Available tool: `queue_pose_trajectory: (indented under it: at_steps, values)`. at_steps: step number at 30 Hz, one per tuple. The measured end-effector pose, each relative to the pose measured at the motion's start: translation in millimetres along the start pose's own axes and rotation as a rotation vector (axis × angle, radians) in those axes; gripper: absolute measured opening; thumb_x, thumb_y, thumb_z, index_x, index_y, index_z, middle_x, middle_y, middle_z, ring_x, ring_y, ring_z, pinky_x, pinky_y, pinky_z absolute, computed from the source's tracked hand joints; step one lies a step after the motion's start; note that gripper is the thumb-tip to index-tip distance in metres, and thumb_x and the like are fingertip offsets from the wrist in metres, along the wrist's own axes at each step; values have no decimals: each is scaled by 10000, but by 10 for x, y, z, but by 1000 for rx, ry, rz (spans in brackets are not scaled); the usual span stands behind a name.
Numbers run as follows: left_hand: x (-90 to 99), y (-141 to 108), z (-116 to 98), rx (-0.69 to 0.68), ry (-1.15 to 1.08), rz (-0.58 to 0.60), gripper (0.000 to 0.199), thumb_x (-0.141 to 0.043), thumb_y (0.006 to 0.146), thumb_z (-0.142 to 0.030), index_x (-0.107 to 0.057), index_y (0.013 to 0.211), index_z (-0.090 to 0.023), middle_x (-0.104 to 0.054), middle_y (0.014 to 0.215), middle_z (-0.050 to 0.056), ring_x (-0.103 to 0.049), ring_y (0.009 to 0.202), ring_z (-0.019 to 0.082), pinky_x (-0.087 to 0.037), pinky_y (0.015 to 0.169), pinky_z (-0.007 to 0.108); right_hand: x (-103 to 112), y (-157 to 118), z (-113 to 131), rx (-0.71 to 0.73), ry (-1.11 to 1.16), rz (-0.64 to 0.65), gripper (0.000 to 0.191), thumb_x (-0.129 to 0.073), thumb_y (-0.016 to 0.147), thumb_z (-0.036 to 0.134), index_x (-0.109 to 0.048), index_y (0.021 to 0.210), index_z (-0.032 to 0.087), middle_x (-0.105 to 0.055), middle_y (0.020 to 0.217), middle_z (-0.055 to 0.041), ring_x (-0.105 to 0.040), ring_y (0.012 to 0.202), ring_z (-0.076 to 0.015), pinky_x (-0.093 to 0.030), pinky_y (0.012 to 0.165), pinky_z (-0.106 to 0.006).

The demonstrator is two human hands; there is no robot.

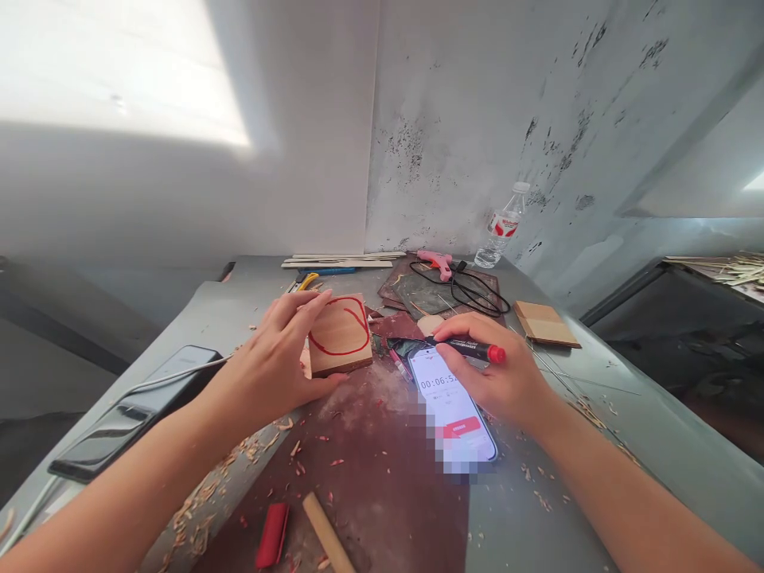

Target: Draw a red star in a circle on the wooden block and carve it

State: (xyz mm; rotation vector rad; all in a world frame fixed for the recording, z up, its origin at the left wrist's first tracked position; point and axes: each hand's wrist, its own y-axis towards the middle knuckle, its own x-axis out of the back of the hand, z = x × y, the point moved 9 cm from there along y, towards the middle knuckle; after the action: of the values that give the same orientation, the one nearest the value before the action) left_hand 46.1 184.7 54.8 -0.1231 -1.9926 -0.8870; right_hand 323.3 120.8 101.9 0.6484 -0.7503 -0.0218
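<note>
My left hand (283, 350) holds a square wooden block (337, 338) by its left side, with the fingertips at its top edge and the thumb at its lower edge. A red curved outline is drawn on the block's upper face. In my right hand (486, 366) is a black marker (469, 348) with a red end, its tip side pointing left. The marker is apart from the block. Below that hand lies a lit phone (450, 406) showing a timer, partly covered by the fingers.
A pink glue gun (437, 263) with a black cable, a water bottle (498, 235) and thin wooden strips (343, 260) are at the back. Another block (546, 322) lies right. A black power bank (137, 414) with a white cable is left; wood shavings are scattered.
</note>
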Motion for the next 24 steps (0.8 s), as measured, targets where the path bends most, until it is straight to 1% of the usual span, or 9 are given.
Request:
queue_pose_trajectory:
  at_steps: [2, 4, 7, 9, 11, 16, 21, 24]
  values:
    - [7, -10, -66, -58, -18, -2, 1084, -926, 874, -527, -367, 1788, -364, -563, 1679, 162, -645, 1491, 452, -610, 1197, 636, -22, -11, 1, 9, -1, 21, 121, -693, 1120, 219, -775, 1194, 268, -874, 1239, -54, -833, 1178, -263, -655, 1010, -414]
    - [4, -28, -155, -119, -43, 13, 1109, -916, 910, -502, -296, 1822, -393, -543, 1710, 156, -620, 1535, 438, -630, 1183, 578, -51, -21, 18, 27, -3, 49, 182, -660, 1147, 217, -771, 1283, 267, -867, 1322, -67, -821, 1258, -265, -651, 1057, -414]
    - [8, -51, -288, -187, -81, 37, 1161, -924, 924, -459, -224, 1849, -414, -546, 1712, 147, -602, 1560, 427, -624, 1201, 544, -93, -26, 65, 63, -7, 91, 224, -650, 1158, 208, -756, 1348, 258, -849, 1383, -78, -798, 1326, -254, -633, 1134, -404]
    - [28, -58, -356, -211, -101, 39, 1178, -929, 925, -436, -206, 1856, -416, -548, 1706, 145, -607, 1550, 420, -612, 1221, 541, -113, -23, 97, 82, -12, 116, 233, -653, 1158, 207, -752, 1364, 252, -842, 1388, -83, -787, 1348, -252, -629, 1151, -399]
    - [56, -62, -406, -229, -116, 36, 1167, -919, 940, -421, -202, 1859, -416, -541, 1708, 145, -608, 1543, 412, -603, 1233, 537, -124, -18, 118, 94, -18, 130, 240, -653, 1157, 205, -750, 1371, 253, -842, 1370, -84, -789, 1339, -255, -641, 1136, -402]
    - [92, -76, -461, -256, -144, 31, 1143, -908, 950, -383, -215, 1860, -405, -542, 1697, 149, -611, 1532, 404, -603, 1233, 535, -156, -28, 127, 118, -34, 152, 253, -652, 1160, 215, -743, 1391, 267, -854, 1360, -83, -787, 1334, -279, -637, 1169, -471]
    - [81, -78, -480, -257, -158, 30, 1127, -909, 962, -438, -220, 1854, -415, -555, 1692, 142, -611, 1533, 403, -563, 1278, 560, -164, -45, 125, 117, -35, 168, 258, -634, 1167, 219, -731, 1403, 262, -842, 1371, -100, -784, 1334, -284, -658, 1140, -483]
    - [46, -74, -464, -236, -158, 68, 1145, -926, 946, -450, -219, 1847, -426, -554, 1707, 142, -610, 1544, 405, -566, 1276, 557, -168, -44, 127, 103, -37, 185, 255, -625, 1172, 220, -727, 1402, 255, -836, 1370, -107, -778, 1351, -283, -653, 1157, -497]
